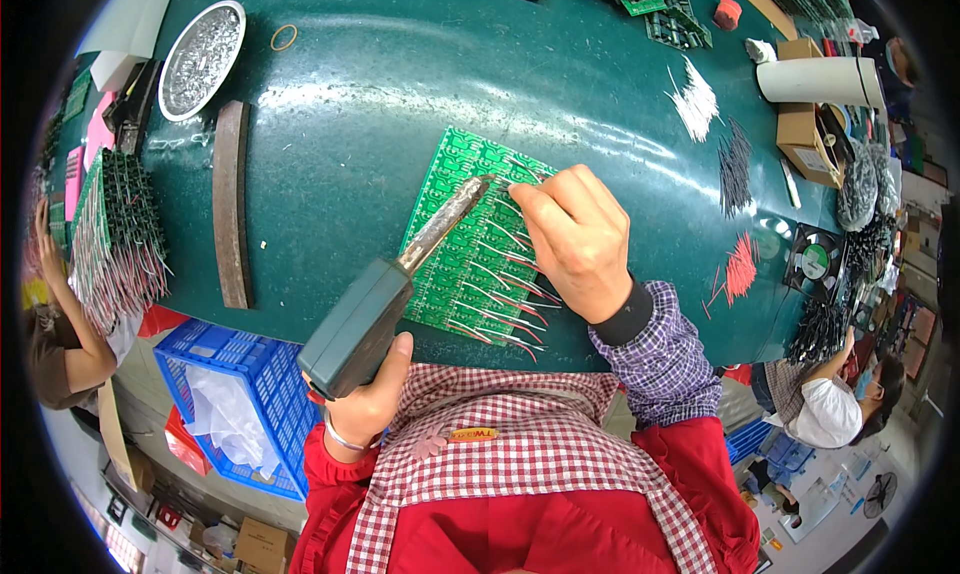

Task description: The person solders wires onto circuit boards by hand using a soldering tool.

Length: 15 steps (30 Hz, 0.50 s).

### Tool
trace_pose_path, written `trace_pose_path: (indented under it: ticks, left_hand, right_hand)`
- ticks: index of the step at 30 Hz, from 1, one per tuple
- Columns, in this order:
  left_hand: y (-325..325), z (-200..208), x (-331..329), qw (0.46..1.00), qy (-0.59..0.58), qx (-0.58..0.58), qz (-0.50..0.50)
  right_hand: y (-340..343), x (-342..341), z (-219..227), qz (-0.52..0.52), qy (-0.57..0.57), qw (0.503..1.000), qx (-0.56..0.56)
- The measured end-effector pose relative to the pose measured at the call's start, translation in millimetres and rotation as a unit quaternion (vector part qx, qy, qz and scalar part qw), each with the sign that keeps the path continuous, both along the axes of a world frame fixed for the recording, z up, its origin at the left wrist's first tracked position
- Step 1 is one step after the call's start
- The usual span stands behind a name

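Observation:
On the green table lies a green circuit board panel with rows of thin white, red and dark wires standing out toward its right side. My left hand is closed round the dark green handle of a pistol-shaped soldering iron. The iron's long metal barrel crosses the board, and its tip rests near the upper rows of wires. Beside that tip, my right hand pinches a thin wire between thumb and forefinger. Most of this wire is hidden by the fingers.
A white bowl of small metal bits and a dark bar lie left. Right are white wires, black wires and red wires. A blue crate stands below the table edge. Other people work at both sides.

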State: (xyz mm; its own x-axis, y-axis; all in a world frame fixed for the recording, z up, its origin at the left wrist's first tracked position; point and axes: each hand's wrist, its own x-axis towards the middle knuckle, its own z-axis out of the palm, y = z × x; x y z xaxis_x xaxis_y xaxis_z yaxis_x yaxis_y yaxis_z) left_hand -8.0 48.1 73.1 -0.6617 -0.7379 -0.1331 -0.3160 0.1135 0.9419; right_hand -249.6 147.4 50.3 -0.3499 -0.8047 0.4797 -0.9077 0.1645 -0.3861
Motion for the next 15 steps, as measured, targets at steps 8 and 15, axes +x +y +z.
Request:
trace_pose_path:
  ticks: [8, 15]
  left_hand:
    - [0.0, -2.6, 3.8, 0.999, 0.006, 0.025, 0.028]
    - [-0.6, 2.3, -6.1, 0.999, -0.010, 0.006, 0.032]
  right_hand:
    - [0.3, 0.4, 1.6, -0.003, 0.003, 1.000, 0.005]
    - [-0.5, 1.6, 2.4, -0.006, 0.001, 1.000, 0.004]
